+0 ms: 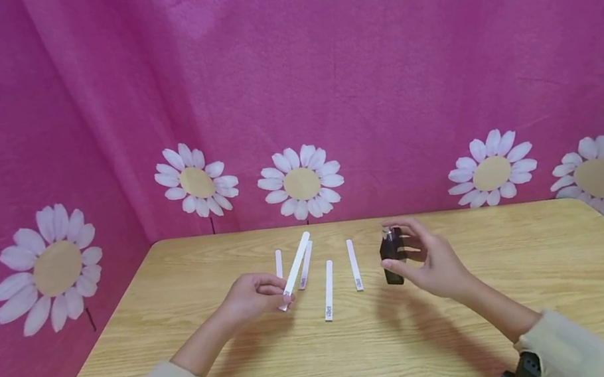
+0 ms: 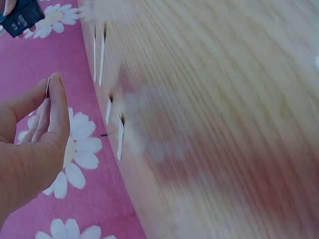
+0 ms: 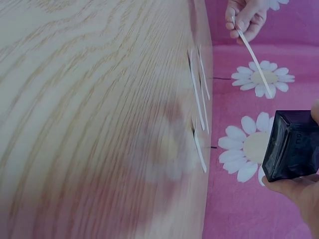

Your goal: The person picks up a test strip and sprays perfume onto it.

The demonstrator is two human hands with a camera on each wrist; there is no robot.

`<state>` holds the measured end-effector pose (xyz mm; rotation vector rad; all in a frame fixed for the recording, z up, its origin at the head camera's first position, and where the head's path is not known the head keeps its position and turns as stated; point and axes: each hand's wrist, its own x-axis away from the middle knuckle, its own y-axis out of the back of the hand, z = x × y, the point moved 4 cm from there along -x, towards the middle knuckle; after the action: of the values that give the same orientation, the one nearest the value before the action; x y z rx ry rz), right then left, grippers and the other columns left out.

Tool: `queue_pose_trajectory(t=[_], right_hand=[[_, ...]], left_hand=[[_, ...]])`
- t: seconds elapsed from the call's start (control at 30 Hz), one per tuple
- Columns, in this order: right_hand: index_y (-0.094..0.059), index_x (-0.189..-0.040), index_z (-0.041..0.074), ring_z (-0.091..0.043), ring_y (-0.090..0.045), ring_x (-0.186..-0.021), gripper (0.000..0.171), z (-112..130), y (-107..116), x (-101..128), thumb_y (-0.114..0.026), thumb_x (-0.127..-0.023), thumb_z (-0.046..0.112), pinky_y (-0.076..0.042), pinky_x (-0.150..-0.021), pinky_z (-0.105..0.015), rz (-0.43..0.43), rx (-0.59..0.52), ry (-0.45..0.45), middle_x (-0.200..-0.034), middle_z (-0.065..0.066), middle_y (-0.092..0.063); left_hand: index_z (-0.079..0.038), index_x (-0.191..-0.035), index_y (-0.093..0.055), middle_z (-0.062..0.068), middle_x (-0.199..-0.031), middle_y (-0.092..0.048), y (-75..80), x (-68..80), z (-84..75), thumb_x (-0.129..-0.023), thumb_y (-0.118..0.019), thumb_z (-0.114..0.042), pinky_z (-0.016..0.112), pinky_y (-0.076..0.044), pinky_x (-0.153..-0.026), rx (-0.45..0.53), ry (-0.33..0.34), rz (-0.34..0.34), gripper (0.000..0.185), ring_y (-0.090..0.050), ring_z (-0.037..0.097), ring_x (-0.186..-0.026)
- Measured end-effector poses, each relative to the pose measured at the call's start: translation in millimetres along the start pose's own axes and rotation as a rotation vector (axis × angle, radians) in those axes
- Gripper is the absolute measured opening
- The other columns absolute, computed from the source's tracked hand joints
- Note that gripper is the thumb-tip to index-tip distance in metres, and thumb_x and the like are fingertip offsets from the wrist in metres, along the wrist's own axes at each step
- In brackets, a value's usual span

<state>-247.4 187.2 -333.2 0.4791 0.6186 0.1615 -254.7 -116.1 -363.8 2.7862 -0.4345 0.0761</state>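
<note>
Left hand [image 1: 254, 296] first: from the head camera we see its fingers curled, pinching the lower end of one white paper strip [image 1: 295, 269] that slants up and away above the wooden table [image 1: 537, 282]. Our right hand [image 1: 432, 258] is curled round one small dark bottle [image 1: 391, 256], thumb low on its front and fingers over its top, lifted just off the table. We take the bottle as our landmark. Left of it we count four more strips lying flat on the table: the nearest strip [image 1: 354, 264] just beside it, a longer one [image 1: 328, 289] next, then two short ones [image 1: 306, 267] and [image 1: 278, 263] partly behind the held strip. That makes five strips in all and one bottle. Behind the bottle hangs a pink cloth [image 1: 378, 67] printed with daisies

From the left wrist camera we see the left thumb and forefinger pressed together on the strip's thin edge [image 2: 47, 85]. The bottle [image 2: 22, 17] sits in the top left corner, and four strips lie blurred along the table edge between it and the hand

From the right wrist camera the bottle [image 3: 294, 144] fills the lower right, resting against our fingers [image 3: 291, 186]. Up and left of it the left hand [image 3: 245, 17] holds its strip [image 3: 251, 59] slanting down; we can count only three strips on the table here
</note>
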Motion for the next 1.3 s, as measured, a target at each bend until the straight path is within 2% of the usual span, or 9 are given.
queue_pose_trajectory(t=[0.13,0.3,0.47,0.53,0.63,0.73,0.8,0.93,1.3], right_hand=[[-0.049,-0.131,0.01,-0.001,-0.064,-0.095,0.057,-7,7,1,-0.074,-0.081,0.002,-0.059,-0.088,-0.029,-0.01,-0.005,-0.026,-0.118,-0.018,-0.064],[-0.048,-0.131,0.008,0.0,-0.063,-0.093,0.056,-11,15,4,-0.073,-0.082,0.002,-0.058,-0.086,-0.021,-0.033,0.011,-0.015,-0.115,-0.02,-0.063],[-0.048,-0.131,0.007,0.002,-0.063,-0.093,0.056,-15,24,10,-0.073,-0.081,0.001,-0.056,-0.085,-0.014,-0.04,0.038,-0.021,-0.113,-0.018,-0.063],[-0.049,-0.131,0.007,0.002,-0.063,-0.092,0.057,-19,28,12,-0.074,-0.081,0.001,-0.056,-0.085,-0.014,-0.04,0.04,-0.03,-0.113,-0.012,-0.063],[-0.048,-0.132,0.006,0.004,-0.063,-0.092,0.057,-23,33,17,-0.073,-0.081,0.0,-0.055,-0.084,-0.012,-0.041,0.037,-0.038,-0.112,0.005,-0.062],[-0.048,-0.132,0.005,0.004,-0.064,-0.093,0.057,-27,38,21,-0.073,-0.08,-0.001,-0.055,-0.083,-0.01,-0.045,0.033,-0.041,-0.11,0.02,-0.058],[-0.048,-0.132,0.005,0.004,-0.064,-0.093,0.057,-29,41,25,-0.073,-0.081,-0.001,-0.054,-0.083,-0.01,-0.049,0.039,-0.043,-0.11,0.024,-0.057],[-0.048,-0.132,0.006,0.005,-0.063,-0.093,0.057,-32,45,28,-0.073,-0.081,0.0,-0.054,-0.083,-0.01,-0.055,0.062,-0.049,-0.111,0.025,-0.056],[-0.048,-0.133,0.005,0.004,-0.063,-0.093,0.058,-32,52,36,-0.073,-0.081,-0.001,-0.056,-0.08,-0.01,-0.051,0.086,-0.037,-0.11,0.023,-0.057]], left_hand=[[0.012,-0.105,-0.063,0.006,-0.08,-0.074,8.3,-0.4,5.1,-0.083,-0.07,-0.002,0.032,-0.063,-0.076,-0.022,0.002,-0.027,0.027,-0.068,0.005,-0.069],[0.014,-0.105,-0.063,0.009,-0.079,-0.075,16.9,-0.3,10.1,-0.082,-0.07,0.0,0.031,-0.063,-0.075,-0.03,-0.006,-0.034,0.028,-0.068,0.004,-0.068],[0.013,-0.107,-0.063,0.001,-0.076,-0.072,26.8,0.0,17.1,-0.082,-0.07,-0.002,0.026,-0.062,-0.072,-0.037,0.054,-0.08,0.03,-0.064,0.003,-0.066],[0.014,-0.108,-0.062,-0.001,-0.075,-0.071,30.8,0.0,19.9,-0.083,-0.069,-0.001,0.027,-0.062,-0.073,-0.013,0.072,-0.091,0.03,-0.064,0.003,-0.066],[0.017,-0.11,-0.059,-0.002,-0.074,-0.069,35.9,0.0,24.0,-0.084,-0.067,0.002,0.031,-0.063,-0.076,0.027,0.084,-0.092,0.032,-0.065,0.005,-0.067],[0.018,-0.11,-0.057,0.001,-0.075,-0.07,39.8,0.2,26.9,-0.084,-0.067,0.003,0.033,-0.063,-0.077,0.041,0.091,-0.102,0.031,-0.067,0.008,-0.07],[0.018,-0.11,-0.057,0.005,-0.078,-0.072,42.0,0.4,28.4,-0.084,-0.066,0.002,0.033,-0.063,-0.078,0.038,0.097,-0.108,0.031,-0.068,0.009,-0.072],[0.018,-0.11,-0.056,0.01,-0.083,-0.073,46.8,-1.2,31.9,-0.086,-0.066,0.002,0.033,-0.063,-0.079,0.043,0.111,-0.119,0.031,-0.069,0.011,-0.074],[0.018,-0.105,-0.058,0.002,-0.073,-0.069,51.8,-2.5,41.7,-0.084,-0.067,0.001,0.026,-0.063,-0.07,-0.005,0.139,-0.148,0.029,-0.065,0.005,-0.065]])
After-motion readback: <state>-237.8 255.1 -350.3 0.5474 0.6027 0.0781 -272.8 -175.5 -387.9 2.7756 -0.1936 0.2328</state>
